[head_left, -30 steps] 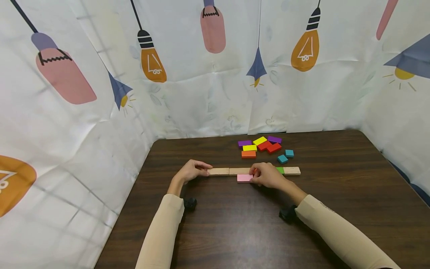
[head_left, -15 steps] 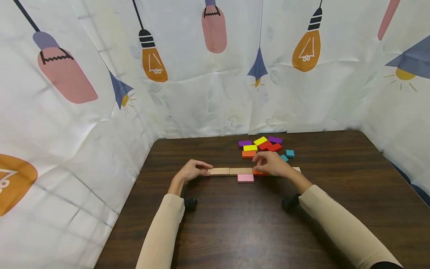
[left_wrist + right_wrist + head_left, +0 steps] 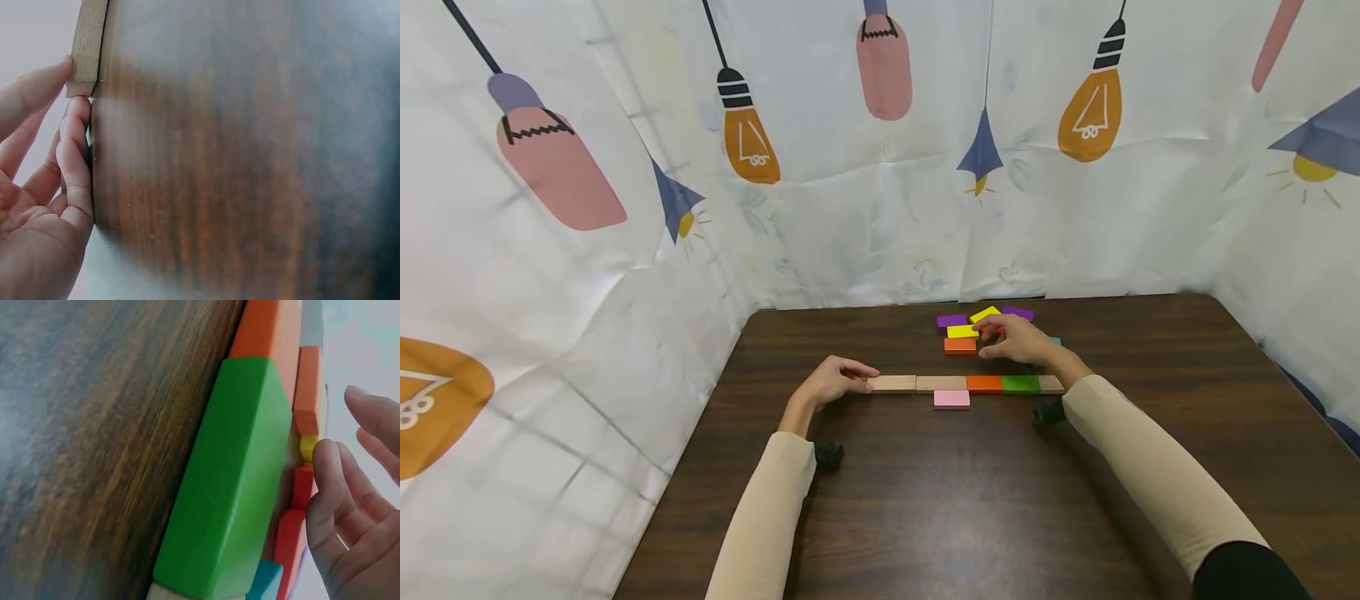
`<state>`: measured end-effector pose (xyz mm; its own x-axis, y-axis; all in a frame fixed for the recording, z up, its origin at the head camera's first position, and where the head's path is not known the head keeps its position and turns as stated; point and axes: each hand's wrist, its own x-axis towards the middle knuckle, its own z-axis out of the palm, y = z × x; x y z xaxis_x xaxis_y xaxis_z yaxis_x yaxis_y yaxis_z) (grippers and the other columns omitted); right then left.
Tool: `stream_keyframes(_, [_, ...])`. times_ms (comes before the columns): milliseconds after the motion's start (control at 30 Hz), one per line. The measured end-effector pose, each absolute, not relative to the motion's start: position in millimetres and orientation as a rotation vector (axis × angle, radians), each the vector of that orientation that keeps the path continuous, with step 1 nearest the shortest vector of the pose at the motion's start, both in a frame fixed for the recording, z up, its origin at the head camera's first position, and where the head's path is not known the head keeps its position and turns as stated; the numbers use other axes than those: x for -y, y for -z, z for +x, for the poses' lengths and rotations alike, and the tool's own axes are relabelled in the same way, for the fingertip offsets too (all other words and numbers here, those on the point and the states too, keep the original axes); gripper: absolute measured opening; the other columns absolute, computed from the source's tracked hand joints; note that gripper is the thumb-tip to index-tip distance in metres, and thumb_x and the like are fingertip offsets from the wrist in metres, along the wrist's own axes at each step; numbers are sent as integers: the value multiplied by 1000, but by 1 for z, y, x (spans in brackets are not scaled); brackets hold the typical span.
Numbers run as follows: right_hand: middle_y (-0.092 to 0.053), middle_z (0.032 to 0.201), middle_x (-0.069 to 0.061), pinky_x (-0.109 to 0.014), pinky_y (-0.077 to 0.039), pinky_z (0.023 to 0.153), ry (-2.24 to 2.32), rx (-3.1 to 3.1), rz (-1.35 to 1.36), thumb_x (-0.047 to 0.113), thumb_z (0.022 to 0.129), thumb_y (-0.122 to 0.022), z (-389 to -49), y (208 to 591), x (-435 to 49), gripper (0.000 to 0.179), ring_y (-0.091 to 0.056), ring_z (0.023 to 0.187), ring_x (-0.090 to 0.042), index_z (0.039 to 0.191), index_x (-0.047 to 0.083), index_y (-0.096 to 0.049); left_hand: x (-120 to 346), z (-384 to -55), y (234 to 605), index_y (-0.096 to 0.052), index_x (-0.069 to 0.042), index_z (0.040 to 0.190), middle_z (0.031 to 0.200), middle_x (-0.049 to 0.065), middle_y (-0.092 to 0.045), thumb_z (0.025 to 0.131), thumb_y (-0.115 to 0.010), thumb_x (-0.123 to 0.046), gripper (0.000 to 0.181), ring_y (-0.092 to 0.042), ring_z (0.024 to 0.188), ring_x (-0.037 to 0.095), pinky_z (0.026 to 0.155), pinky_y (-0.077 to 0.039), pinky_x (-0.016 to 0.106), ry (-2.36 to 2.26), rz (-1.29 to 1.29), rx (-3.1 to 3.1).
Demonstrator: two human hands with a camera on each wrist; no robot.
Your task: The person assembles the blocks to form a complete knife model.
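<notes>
In the head view, my left hand point(image 3: 837, 380) rests at the left end of a row of wooden blocks. Its fingertips touch the end of a plain wood block point(image 3: 89, 47) in the left wrist view. Further right along the row lie a second plain block point(image 3: 940, 383), an orange block point(image 3: 984, 383), a green block point(image 3: 1021, 384) and another plain one, partly hidden. My right hand point(image 3: 1018, 340) hovers over the loose coloured blocks at the back, thumb and fingers apart with nothing between them. It hides most of the red blocks point(image 3: 292, 547).
A pink block point(image 3: 952, 400) lies against the row's near side. Loose at the back are purple point(image 3: 952, 321), yellow point(image 3: 962, 332) and orange point(image 3: 960, 346) blocks, plus blue point(image 3: 265, 580) ones mostly hidden in the head view. A printed curtain point(image 3: 865, 242) hangs behind the table.
My right hand has left the pink block and moved back over the row to the loose blocks, uncovering the orange and green ones. My left hand has stayed at the row's end.
</notes>
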<state>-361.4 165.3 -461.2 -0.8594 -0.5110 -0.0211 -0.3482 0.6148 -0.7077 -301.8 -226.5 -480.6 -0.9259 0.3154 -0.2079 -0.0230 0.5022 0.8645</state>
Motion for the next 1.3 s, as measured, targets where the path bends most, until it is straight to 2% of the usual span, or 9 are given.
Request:
stream_keyframes(167, [-65,130,-22,-53,-51,97,1038,-2617,-701,17,94,-75,-367,464,-158,50,-59,120,-39,140,3,-60,227,-302,481,-77,-11,121,118,9,-76,94,-75,-12,27,-72,97,18,96,-56,43,-1389,240,-2411])
stream_keyframes(300, [-65,128,-23,-52,-52,95,979,-2647,-691,18,96,-74,-371,467,-153,46,-61,115,-38,137,4,-61,227,-303,482,-77,-11,120,118,10,-76,94,-75,-12,27,-71,97,18,96,-56,43,-1391,251,-2416])
stream_keyframes(467, [-68,115,-18,-43,-54,88,919,-2669,-619,19,97,-73,-375,470,-147,37,-63,96,-29,130,5,-65,227,-303,482,-77,-12,121,119,9,-75,94,-75,-13,26,-71,97,18,97,-55,44,-1380,257,-2421])
stream_keyframes(600, [-65,98,-12,-33,-52,75,930,-2667,-559,16,95,-75,-376,473,-142,31,-60,77,-21,122,6,-67,228,-302,482,-77,-12,121,117,9,-76,94,-75,-13,26,-71,96,17,96,-55,43,-1382,252,-2420])
stream_keyframes(733, [-62,89,-9,-29,-50,69,991,-2638,-510,12,93,-76,-374,475,-140,28,-58,70,-19,117,5,-65,227,-302,482,-77,-12,120,116,9,-76,94,-75,-13,27,-71,96,17,96,-56,43,-1384,241,-2421])
stream_keyframes(1033, [-65,87,-8,-30,-52,69,1010,-2576,-493,11,91,-78,-370,473,-141,29,-61,68,-19,116,3,-66,227,-302,482,-78,-11,119,114,9,-77,93,-76,-12,26,-72,95,19,94,-56,42,-1398,233,-2425])
stream_keyframes(1300, [-70,86,-6,-33,-55,76,962,-2616,-528,14,90,-78,-370,475,-142,30,-63,68,-15,117,2,-70,227,-303,483,-78,-12,118,114,9,-77,92,-77,-12,26,-72,94,18,93,-56,41,-1406,232,-2424])
